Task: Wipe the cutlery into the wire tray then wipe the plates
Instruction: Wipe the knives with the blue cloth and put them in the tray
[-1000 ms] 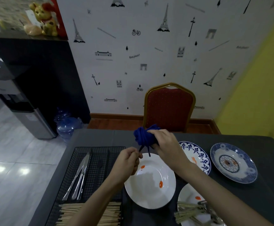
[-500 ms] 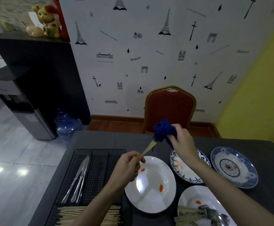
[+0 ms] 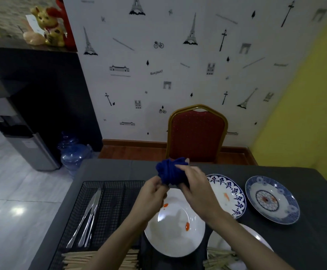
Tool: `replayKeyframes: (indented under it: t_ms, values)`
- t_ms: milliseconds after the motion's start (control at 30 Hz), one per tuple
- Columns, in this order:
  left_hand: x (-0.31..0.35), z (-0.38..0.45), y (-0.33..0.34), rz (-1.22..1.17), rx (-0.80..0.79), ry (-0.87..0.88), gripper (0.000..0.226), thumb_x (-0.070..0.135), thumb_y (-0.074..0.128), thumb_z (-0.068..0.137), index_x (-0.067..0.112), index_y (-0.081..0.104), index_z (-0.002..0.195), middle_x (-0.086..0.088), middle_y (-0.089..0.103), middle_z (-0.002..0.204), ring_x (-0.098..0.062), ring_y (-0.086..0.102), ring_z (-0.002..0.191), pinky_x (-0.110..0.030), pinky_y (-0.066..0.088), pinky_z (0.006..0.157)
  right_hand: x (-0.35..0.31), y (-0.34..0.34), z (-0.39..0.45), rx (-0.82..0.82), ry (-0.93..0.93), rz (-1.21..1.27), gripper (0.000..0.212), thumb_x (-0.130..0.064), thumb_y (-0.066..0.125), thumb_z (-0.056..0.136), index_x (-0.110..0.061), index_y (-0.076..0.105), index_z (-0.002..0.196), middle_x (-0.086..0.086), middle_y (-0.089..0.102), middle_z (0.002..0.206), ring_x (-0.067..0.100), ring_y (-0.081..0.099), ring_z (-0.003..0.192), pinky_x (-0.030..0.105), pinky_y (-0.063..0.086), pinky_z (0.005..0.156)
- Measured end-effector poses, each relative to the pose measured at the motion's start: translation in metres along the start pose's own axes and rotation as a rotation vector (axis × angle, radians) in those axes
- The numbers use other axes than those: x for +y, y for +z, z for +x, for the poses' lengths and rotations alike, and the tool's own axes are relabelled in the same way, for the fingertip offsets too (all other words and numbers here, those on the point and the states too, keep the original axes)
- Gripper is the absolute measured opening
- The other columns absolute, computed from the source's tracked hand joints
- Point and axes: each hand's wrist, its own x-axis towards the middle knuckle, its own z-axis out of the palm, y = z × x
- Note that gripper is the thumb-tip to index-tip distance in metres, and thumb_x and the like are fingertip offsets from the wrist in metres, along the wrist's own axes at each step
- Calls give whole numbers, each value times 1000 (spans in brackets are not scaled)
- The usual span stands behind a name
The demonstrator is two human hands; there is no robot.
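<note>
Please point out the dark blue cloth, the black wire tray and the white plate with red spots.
dark blue bunched cloth [image 3: 168, 172], head view, on its crumpled middle.
black wire mesh tray [image 3: 118, 203], head view, on its bare mesh floor.
white round plate with red spots [image 3: 174, 234], head view, on its bare centre.

A red chair [image 3: 196, 136] with a gold frame stands at the far side of the dark table [image 3: 314, 240], against wallpaper printed with Eiffel towers. On the left, a gold cat figurine [image 3: 49, 26] tops a black cabinet [image 3: 42, 94], with a blue water jug [image 3: 74, 154] and a grey water dispenser [image 3: 33, 149] on the floor below.
</note>
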Motion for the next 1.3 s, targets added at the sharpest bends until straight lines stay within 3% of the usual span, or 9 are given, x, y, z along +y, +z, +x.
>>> replayKeyframes:
  t_ms: [133,300,433,567,733,900,1000,1100,1300]
  values:
    - [-8,-1,6,60,47,-19,15,6,46,96,0,58,90,0,48,58,-4,39,43,-17,33,41,18,-5,13,-31,104,-84,40,-12,63,84,-18,53,121,4,61,109,21,54,100,37,44,82]
    - [-6,5,-1,-14,30,-5,15,5,44,97,4,56,87,1,45,57,-7,37,44,-19,31,42,8,0,10,-89,14,1,40,-13,61,84,-21,52,121,2,60,111,18,53,101,35,42,85]
    - [-12,2,-2,64,45,-7,18,8,46,98,6,59,85,2,49,57,-7,40,46,-19,33,43,26,-2,23,-28,144,-103,38,-12,61,84,-22,51,119,5,59,106,23,55,96,38,43,81]
    - [-14,6,-4,-9,40,-13,13,3,45,96,4,57,90,0,45,58,-7,37,45,-20,32,43,-2,8,8,-113,-13,2,41,-10,60,82,-21,53,121,0,59,110,16,50,102,33,38,86]
    - [-23,2,-14,46,50,-15,20,6,46,97,8,58,80,6,47,54,-7,40,46,-21,33,44,24,5,23,-69,121,-85,38,-11,61,84,-21,53,119,5,60,106,23,54,97,39,42,80]
    - [-23,9,-21,-26,67,-16,16,0,45,96,5,53,83,2,43,55,-9,36,46,-22,30,44,-5,24,11,-131,-38,4,43,-8,62,77,-15,56,119,5,62,110,20,51,102,38,41,83]
    - [-33,-2,-34,17,63,-29,19,2,46,97,5,57,81,7,45,51,-9,38,46,-21,31,44,18,26,27,-143,25,-58,40,-8,65,80,-15,56,118,7,63,106,25,55,100,42,44,81]
    - [-46,-21,-52,19,131,-45,21,0,48,94,4,60,77,7,45,49,-7,38,45,-19,30,42,46,26,39,-103,213,-42,30,-12,60,87,-16,53,117,7,61,103,24,54,97,37,42,74]
    - [-100,-25,-114,72,392,-195,19,5,47,95,4,59,80,-4,49,53,-15,45,42,-26,36,41,44,53,29,-101,238,-6,28,-13,57,90,-16,51,116,4,59,100,22,52,94,34,40,70]
